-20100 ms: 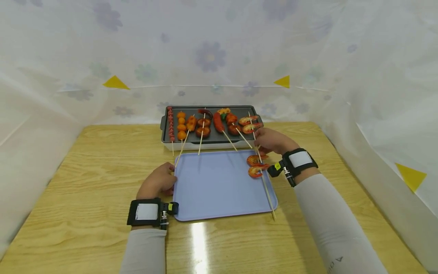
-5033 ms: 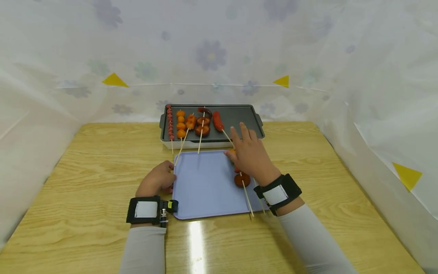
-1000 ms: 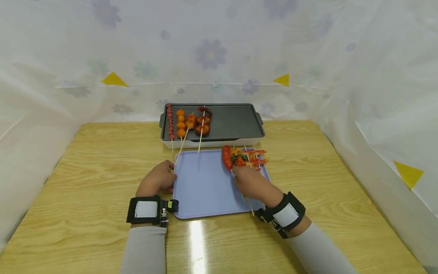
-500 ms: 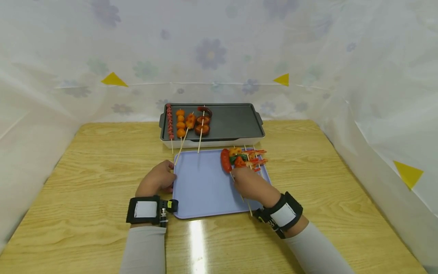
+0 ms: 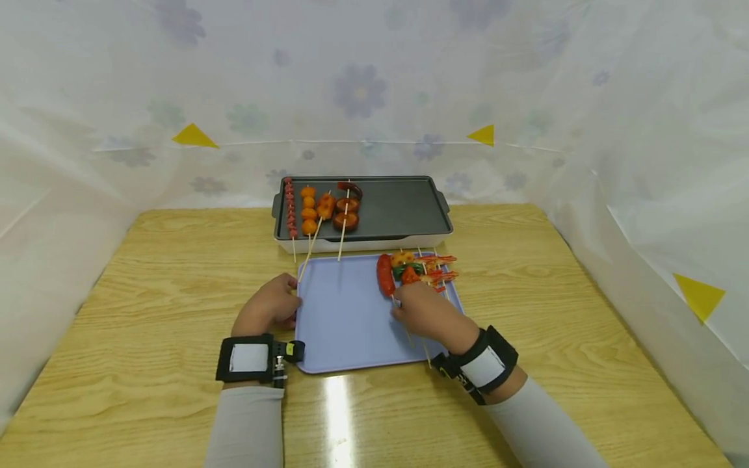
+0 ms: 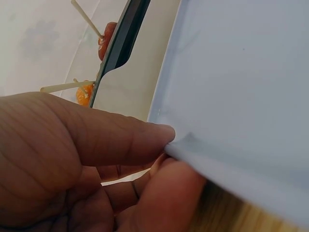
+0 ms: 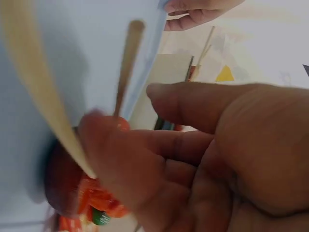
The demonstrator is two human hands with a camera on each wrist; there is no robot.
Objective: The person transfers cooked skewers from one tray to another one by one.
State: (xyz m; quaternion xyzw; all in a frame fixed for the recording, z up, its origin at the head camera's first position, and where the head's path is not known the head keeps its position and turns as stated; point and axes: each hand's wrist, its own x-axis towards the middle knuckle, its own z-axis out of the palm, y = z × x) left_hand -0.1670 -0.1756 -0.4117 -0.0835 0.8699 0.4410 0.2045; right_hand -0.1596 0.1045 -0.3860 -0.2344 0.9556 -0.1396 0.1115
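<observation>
The left hand (image 5: 269, 305) pinches the left edge of the lavender tray (image 5: 345, 325); in the left wrist view, its thumb and fingers (image 6: 169, 133) grip the tray corner (image 6: 241, 87). On the tray's right part, the red sausage skewer (image 5: 385, 275) lies left of the mixed vegetable skewer (image 5: 411, 275) and the shrimp skewers (image 5: 447, 276). The right hand (image 5: 433, 312) is over their sticks. The right wrist view shows that hand (image 7: 207, 154) with thumb and fingers apart, beside a stick (image 7: 128, 63). Its palm hides parts of the sticks.
Behind the tray stands a dark grill pan (image 5: 404, 208). On its left half lie a thin pink skewer (image 5: 290, 208), an orange ball skewer (image 5: 309, 211), a short orange-brown skewer (image 5: 326, 207) and a brown round-piece skewer (image 5: 346, 221). Several sticks overhang its front edge.
Since the earliest frame, the sausage, vegetable and other right-hand skewers have gone from pan to tray. The right hand's fingers have lately parted from the sausage stick. The left hand has stayed at the tray edge.
</observation>
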